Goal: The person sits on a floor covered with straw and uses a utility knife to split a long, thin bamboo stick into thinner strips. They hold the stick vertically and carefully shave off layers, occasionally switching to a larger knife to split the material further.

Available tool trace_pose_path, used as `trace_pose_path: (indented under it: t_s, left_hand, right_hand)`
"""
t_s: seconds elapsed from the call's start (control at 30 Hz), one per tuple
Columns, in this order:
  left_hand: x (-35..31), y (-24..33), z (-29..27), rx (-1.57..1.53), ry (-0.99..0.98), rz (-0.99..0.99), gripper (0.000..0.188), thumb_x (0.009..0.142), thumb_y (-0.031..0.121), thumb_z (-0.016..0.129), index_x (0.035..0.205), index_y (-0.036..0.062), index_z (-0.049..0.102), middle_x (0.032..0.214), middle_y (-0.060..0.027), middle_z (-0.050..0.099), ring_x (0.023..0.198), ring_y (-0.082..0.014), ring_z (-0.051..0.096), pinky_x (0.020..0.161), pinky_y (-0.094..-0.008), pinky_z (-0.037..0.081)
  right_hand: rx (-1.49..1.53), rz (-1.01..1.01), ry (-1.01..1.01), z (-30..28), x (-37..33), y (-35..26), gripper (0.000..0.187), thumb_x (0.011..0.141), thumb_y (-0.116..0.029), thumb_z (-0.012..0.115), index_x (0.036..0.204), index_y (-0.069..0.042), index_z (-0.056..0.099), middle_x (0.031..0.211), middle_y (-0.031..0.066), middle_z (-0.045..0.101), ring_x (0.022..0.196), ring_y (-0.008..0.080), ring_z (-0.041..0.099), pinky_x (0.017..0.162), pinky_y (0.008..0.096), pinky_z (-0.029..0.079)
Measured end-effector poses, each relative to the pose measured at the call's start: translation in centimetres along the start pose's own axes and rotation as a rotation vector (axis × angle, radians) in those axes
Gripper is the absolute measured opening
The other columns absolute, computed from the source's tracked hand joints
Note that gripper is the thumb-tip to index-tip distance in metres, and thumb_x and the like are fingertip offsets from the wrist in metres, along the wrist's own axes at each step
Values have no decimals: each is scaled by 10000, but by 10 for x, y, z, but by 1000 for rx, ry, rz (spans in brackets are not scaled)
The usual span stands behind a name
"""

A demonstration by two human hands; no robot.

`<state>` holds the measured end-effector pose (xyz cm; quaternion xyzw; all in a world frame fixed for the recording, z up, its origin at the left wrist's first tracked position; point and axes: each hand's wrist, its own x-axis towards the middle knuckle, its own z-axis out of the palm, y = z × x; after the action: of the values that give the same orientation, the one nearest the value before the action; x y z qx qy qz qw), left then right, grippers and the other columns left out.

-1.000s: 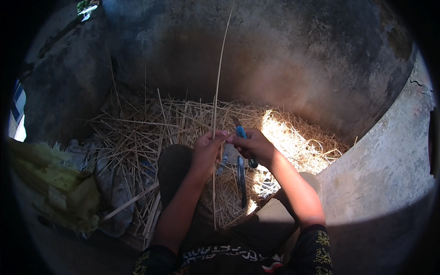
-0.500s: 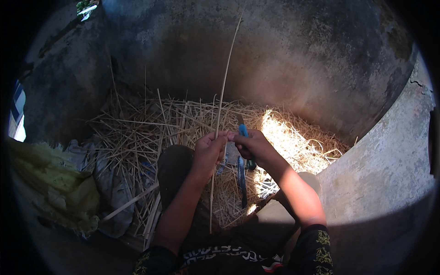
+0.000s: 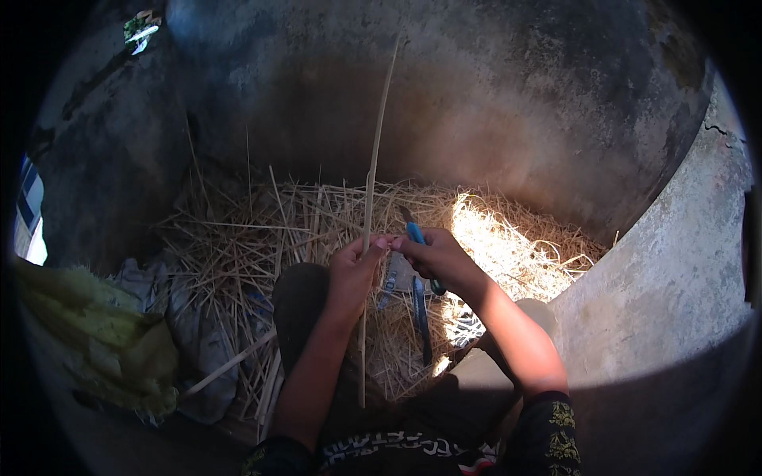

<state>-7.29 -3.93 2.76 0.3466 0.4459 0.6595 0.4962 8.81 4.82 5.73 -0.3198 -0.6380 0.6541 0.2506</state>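
I'm watching the left hand (image 3: 352, 274) pinching a long pale cane strip (image 3: 371, 206) upright, while the right hand (image 3: 436, 258) is gripping a blue-handled knife (image 3: 418, 235) against it. Judging by the shavings pile (image 3: 278, 238), plenty's trimmed; this strip looks midway.

Single head-mounted fisheye view, looking steeply down over your own forearms, your hands (image 3: 397, 262) close and near frame centre, straw pile (image 3: 262, 238) just beyond, concrete wall (image 3: 492, 111) curving toward the rim, dark vignette at edges, no second view.
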Motion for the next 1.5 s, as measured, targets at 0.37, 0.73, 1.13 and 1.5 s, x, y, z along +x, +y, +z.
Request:
trace_pose_path:
  t_s: [0.37, 0.73, 1.13, 1.5]
  left_hand:
    - [2, 6, 6, -98, 78, 20, 214, 909, 150, 711, 1055, 21, 624, 600, 80, 464, 445, -12, 335, 403, -206, 273]
    - [1, 3, 0, -79, -5, 53, 176, 910, 131, 711, 1040, 36, 639, 595, 80, 466, 437, -14, 330, 402, -199, 260]
    - [0, 4, 0, -4, 48, 81, 156, 892, 118, 731, 997, 41, 646, 617, 55, 522, 436, -14, 390, 397, -189, 273]
    - [-1, 4, 4, -50, 44, 77, 196, 865, 110, 749, 997, 37, 624, 731, 30, 586, 513, -13, 458, 430, -178, 318]
  right_hand:
    - [83, 3, 4, -4, -2, -10, 244, 914, -274, 713, 982, -54, 631, 647, -44, 485, 477, 27, 388, 423, 201, 257]
    - [103, -95, 194, 15, -1, 3, 270, 918, -242, 715, 1085, -38, 656, 634, -56, 503, 482, 31, 396, 445, 208, 290]
    - [-133, -259, 231, 25, -3, 7, 250, 927, -247, 696, 1025, -18, 713, 818, 5, 670, 766, 61, 580, 696, 230, 462]
    - [77, -120, 42, 14, -3, -5, 219, 979, -291, 631, 1017, -77, 607, 621, -63, 472, 508, 33, 394, 460, 205, 293]
